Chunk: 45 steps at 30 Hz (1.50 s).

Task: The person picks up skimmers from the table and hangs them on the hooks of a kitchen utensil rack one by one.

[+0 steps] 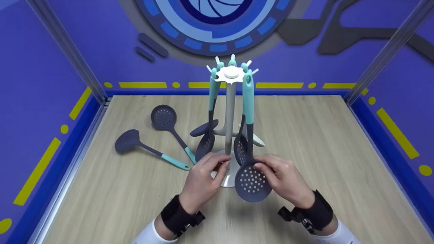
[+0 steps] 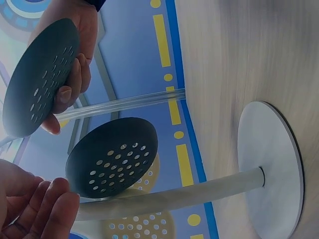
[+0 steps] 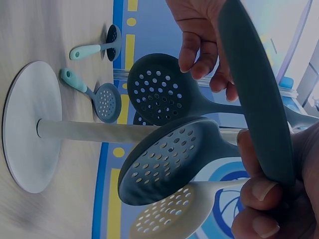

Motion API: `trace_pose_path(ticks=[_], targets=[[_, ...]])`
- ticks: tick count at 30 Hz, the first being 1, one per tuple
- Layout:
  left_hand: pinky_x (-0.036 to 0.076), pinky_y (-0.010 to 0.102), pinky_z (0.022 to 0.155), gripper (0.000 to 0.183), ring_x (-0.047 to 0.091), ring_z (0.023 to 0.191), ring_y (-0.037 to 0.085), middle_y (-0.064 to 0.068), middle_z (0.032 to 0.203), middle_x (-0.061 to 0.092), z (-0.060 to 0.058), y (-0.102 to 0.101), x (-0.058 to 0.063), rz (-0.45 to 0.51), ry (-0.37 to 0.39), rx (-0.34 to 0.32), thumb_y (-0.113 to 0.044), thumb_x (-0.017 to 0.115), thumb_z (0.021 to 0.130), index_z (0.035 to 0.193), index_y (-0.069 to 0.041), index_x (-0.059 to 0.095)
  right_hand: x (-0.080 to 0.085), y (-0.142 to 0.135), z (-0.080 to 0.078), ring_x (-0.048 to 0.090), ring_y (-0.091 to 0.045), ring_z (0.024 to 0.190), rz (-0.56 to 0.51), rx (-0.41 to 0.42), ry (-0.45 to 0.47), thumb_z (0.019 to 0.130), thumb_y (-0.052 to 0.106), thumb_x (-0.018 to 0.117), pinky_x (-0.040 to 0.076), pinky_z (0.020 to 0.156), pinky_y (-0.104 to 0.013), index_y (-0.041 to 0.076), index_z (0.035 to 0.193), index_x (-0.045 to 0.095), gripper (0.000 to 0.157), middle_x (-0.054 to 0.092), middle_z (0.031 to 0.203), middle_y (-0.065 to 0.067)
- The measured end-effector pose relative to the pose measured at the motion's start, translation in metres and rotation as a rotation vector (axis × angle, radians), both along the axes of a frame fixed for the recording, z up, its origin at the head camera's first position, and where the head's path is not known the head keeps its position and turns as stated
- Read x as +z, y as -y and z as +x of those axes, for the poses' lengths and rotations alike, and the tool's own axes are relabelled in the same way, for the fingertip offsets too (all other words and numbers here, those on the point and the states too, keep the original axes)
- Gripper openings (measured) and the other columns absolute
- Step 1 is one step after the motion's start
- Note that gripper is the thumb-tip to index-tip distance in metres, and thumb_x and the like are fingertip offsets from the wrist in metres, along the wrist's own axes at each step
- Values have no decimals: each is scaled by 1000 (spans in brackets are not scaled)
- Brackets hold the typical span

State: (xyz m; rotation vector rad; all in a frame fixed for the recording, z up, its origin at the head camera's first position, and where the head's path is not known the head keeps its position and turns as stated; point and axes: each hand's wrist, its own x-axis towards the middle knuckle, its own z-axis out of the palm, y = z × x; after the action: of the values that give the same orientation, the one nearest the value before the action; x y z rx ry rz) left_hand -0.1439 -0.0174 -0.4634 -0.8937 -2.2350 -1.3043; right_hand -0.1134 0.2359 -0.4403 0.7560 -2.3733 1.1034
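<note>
A white utensil stand rises from a round base, with teal-handled utensils hanging from its top. My right hand grips the head of the front-right dark slotted skimmer near its neck, fingers curled at the edge. The skimmer hangs upright, its handle at the stand's top. My left hand is by the stand's pole, fingers loosely bent and holding nothing. Close to it hangs another perforated skimmer. A further perforated head hangs behind the gripped skimmer.
Two teal-handled perforated utensils lie on the wooden table left of the stand: a round skimmer and a second skimmer. At the stand's back hang a dark utensil and a pale perforated one. Blue-purple panels enclose the table.
</note>
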Motion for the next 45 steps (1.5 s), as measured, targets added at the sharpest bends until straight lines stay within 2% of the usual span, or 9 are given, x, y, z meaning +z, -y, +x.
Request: trace_pose_path(ticks=[6, 14, 22, 32, 45], targets=[[56, 13, 76, 15, 68, 88, 1, -4, 107, 72, 0, 0, 0, -1, -1, -4, -15, 67, 104, 117, -13, 74, 1, -1, 0, 71, -8, 87, -24, 13, 40, 96, -1, 71, 57, 80, -15, 13, 113, 77, 23, 76, 100, 4], [59, 20, 73, 15, 66, 87, 0, -4, 106, 72, 1, 0, 0, -11, 10, 4, -15, 67, 104, 116, -14, 75, 2, -2, 0, 71, -9, 88, -28, 11, 62, 97, -1, 70, 56, 81, -14, 12, 113, 78, 22, 77, 100, 3], [57, 15, 75, 15, 66, 87, 0, -5, 107, 71, 2, -1, 0, -21, 21, 4, -16, 66, 105, 116, -14, 75, 3, -4, 1, 71, -9, 87, -43, 30, 91, 98, 0, 69, 57, 80, -15, 13, 112, 78, 21, 77, 99, 3], [57, 15, 74, 14, 66, 88, 0, -6, 105, 71, 2, 0, 0, -2, 23, -11, -16, 65, 105, 116, -14, 74, 5, -5, 1, 70, -9, 85, -54, 55, 114, 100, 1, 67, 56, 76, -15, 15, 113, 77, 21, 75, 98, 3], [57, 15, 74, 14, 66, 88, 0, -6, 105, 72, 1, 0, 0, -9, 30, -2, -16, 66, 104, 115, -14, 75, -1, -4, -2, 72, -8, 91, -17, 19, 141, 100, 7, 68, 56, 83, -14, 14, 115, 78, 18, 77, 103, 5]])
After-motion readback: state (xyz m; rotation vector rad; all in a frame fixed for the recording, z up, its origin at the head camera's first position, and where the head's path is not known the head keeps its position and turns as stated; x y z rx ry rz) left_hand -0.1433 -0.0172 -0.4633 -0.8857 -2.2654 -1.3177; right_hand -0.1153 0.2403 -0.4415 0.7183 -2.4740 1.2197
